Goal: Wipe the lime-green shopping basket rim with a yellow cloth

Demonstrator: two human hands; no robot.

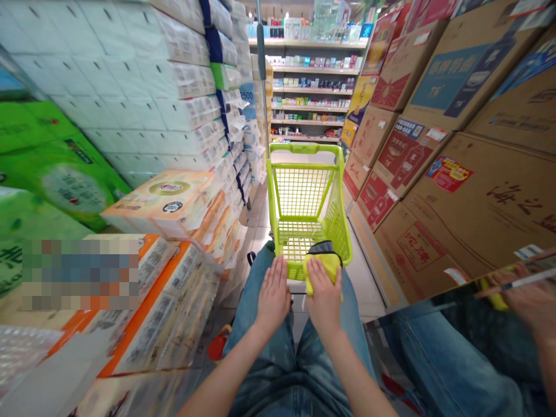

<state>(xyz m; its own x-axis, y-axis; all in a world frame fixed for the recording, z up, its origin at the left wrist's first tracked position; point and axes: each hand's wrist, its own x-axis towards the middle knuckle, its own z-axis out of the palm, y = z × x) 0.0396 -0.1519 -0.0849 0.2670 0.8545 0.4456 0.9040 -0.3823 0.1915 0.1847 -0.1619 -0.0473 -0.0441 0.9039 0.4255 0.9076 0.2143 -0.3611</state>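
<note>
Shelves (313, 90) rise behind — left hand (273, 289) flat (holding nothing), right hand (324, 298) loosely holding a yellow cloth (331, 260).

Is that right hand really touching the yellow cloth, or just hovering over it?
Touching. The head view shows the right hand lying over the yellow cloth, fingers spread against it.

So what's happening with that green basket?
A person has both hands down at the near side of the green basket, with a knee on either side. The right hand has a yellow and grey cloth under its fingers. The left hand is stretched flat; I can't tell if it touches the basket. Packs are piled on the left and boxes on the right.
</note>
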